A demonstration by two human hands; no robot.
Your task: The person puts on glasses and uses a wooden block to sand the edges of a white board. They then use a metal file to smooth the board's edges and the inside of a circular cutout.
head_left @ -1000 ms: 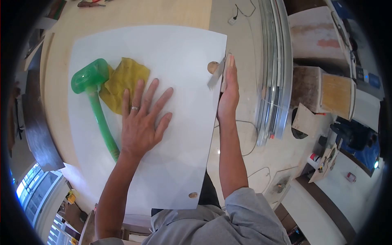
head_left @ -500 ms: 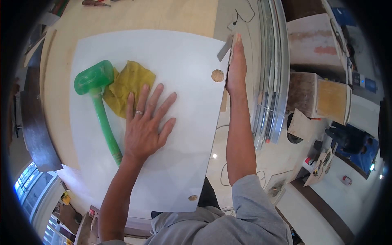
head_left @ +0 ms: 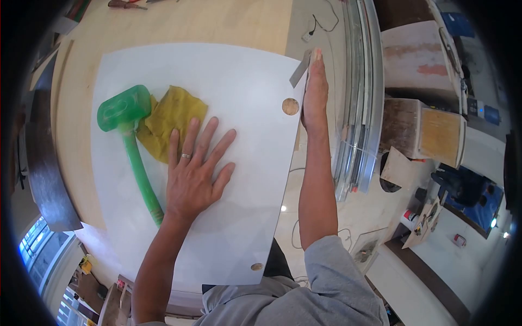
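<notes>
A large white panel (head_left: 239, 98) lies on a pale wooden table (head_left: 217, 22). My left hand (head_left: 196, 174) presses flat on the panel, fingers spread, a ring on one finger. My right hand (head_left: 314, 92) runs along the panel's right edge near its far corner, holding a small flat metal scraper (head_left: 299, 69) against the edge. A round hole (head_left: 290, 106) sits in the panel just left of that hand; another hole (head_left: 256, 267) is at the near right corner. A green rubber mallet (head_left: 128, 136) and a yellow cloth (head_left: 171, 122) lie on the panel, left of my left hand.
A bundle of metal rails (head_left: 361, 98) lies on the floor right of the table. Wooden boxes (head_left: 427, 130), board offcuts, cables and small cans are scattered further right. A hand tool (head_left: 125, 4) rests at the table's far edge. A dark curved board (head_left: 46, 179) lies left.
My right hand with the scraper slid away from me along the panel's right edge, past the round hole toward the far corner. My left hand stayed pressed on the panel.
</notes>
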